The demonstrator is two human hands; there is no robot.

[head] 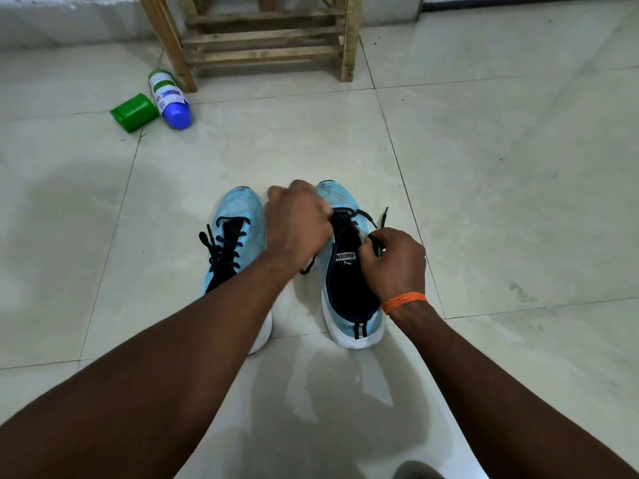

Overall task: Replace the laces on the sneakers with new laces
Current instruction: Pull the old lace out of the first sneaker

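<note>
Two light blue sneakers with white soles stand side by side on the tiled floor. The left sneaker [238, 219] is laced with a dark navy lace [221, 247], partly hidden by my left forearm. Over the right sneaker [349, 288] both hands work at its dark lace [352, 216], which is loosened, with one end sticking up at the right. My left hand [297, 223] is curled over the front eyelets and grips the lace there. My right hand [394, 261], with an orange thread on the wrist, pinches the lace beside the tongue.
A white bottle with a blue cap [169, 98] and a green container [134, 112] lie on the floor at the back left. A wooden stool [262, 39] stands behind them against the wall. Pale floor tiles [518, 167] spread out to the right.
</note>
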